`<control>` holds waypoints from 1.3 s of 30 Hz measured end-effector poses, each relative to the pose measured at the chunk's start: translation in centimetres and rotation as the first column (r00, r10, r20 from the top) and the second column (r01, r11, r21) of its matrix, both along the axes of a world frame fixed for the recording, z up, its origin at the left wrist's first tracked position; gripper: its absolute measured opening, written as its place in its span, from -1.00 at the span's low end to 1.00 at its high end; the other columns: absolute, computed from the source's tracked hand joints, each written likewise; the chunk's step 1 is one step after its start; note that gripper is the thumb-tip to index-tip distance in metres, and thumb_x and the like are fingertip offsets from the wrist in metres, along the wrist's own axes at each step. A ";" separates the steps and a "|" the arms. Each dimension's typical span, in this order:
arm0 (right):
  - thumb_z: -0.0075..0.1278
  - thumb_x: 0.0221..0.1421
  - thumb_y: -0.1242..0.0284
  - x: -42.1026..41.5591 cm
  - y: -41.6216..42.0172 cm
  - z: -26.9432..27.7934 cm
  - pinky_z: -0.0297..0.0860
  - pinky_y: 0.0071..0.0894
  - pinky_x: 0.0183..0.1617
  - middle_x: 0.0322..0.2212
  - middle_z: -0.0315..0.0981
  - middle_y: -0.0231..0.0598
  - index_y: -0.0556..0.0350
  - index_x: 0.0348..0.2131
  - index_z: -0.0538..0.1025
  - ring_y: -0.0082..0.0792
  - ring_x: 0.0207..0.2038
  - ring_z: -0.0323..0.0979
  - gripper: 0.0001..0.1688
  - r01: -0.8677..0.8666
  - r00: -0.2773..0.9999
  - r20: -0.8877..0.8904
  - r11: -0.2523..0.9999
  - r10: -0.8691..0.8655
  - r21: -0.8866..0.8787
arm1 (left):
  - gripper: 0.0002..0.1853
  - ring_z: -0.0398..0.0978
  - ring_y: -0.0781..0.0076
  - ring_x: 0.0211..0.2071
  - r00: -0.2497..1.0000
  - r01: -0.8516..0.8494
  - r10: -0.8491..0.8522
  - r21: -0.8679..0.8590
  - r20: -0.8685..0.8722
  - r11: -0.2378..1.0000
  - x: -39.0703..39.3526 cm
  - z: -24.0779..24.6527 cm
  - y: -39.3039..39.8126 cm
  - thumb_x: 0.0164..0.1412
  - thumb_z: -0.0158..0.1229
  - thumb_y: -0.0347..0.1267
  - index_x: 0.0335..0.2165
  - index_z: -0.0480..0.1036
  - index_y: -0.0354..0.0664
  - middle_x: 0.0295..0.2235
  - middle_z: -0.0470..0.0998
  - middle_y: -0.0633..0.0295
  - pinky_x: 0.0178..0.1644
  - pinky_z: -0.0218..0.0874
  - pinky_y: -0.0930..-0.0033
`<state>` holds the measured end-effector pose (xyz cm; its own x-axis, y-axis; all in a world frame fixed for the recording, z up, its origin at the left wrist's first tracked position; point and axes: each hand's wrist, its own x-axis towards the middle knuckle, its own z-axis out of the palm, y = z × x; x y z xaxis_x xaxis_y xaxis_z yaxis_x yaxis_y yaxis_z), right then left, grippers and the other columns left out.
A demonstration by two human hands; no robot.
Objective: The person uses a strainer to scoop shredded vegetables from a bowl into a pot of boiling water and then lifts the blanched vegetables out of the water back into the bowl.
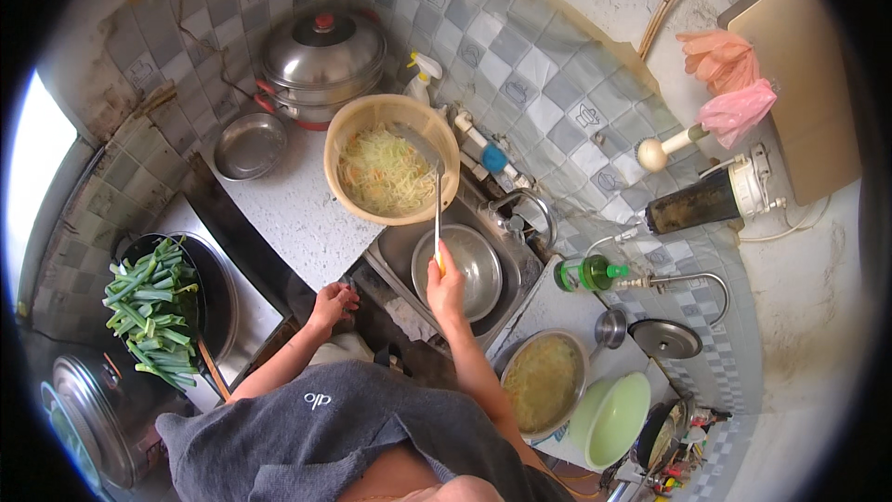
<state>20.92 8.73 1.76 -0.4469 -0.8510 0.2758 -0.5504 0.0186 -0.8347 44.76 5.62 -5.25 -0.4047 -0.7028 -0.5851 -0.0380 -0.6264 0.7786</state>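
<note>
My right hand [446, 286] grips the yellow-and-white handle of a long metal spatula [438, 206]. The spatula's blade lies in a beige plastic basin [336, 188], at the far side of the shredded vegetables [383, 171], pale green with orange bits. This basin stands at the counter's edge, partly over the sink. My left hand [334, 305] hovers near the counter's front edge with fingers curled; whether it holds anything is unclear. Below the spatula handle, a metal bowl [481, 272] sits in the steel sink [523, 268].
Left, cut green onions [153, 314] fill a pan beside the stove [251, 300]. A steel steamer [324, 63] and a shallow metal bowl [251, 146] stand behind. Right are a green bottle [592, 272], a basin of yellowish liquid [543, 383], a faucet [540, 206] and a green basin [617, 422].
</note>
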 end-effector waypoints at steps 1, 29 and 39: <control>-0.11 0.10 0.60 -0.3 0.4 -0.1 0.29 -0.53 -0.55 -0.51 0.44 -0.22 0.18 0.02 0.34 -0.43 -0.59 0.39 -0.55 0.001 0.993 0.116 0.999 -0.006 0.040 | -0.81 0.45 0.49 -0.41 1.000 0.012 -0.012 0.000 0.015 1.000 0.1 0.0 -0.1 0.23 -0.08 -0.28 -0.29 0.34 -0.18 -0.38 0.49 0.25 -0.41 0.25 0.45; -0.10 0.07 0.49 6.1 37.6 6.3 0.34 -0.11 -0.21 -0.35 0.44 0.16 -0.01 0.02 0.32 0.15 -0.27 0.42 -0.52 0.787 0.511 -0.148 0.391 -0.847 0.478 | -0.80 0.47 0.51 -0.46 0.645 0.762 -0.761 -0.012 -0.067 0.647 -15.6 -1.7 5.0 0.24 -0.06 -0.28 -0.27 0.37 -0.16 -0.39 0.50 0.28 -0.47 0.30 0.50; -0.10 0.11 0.44 7.9 38.9 12.1 0.32 -0.26 -0.17 -0.32 0.44 0.10 0.09 0.02 0.30 0.01 -0.24 0.45 -0.54 0.771 0.458 -0.096 0.340 -0.884 0.539 | -0.80 0.47 0.52 -0.43 0.654 0.756 -0.756 -0.013 -0.034 0.654 -14.7 -2.6 4.5 0.26 -0.08 -0.27 -0.27 0.37 -0.14 -0.38 0.50 0.29 -0.44 0.29 0.48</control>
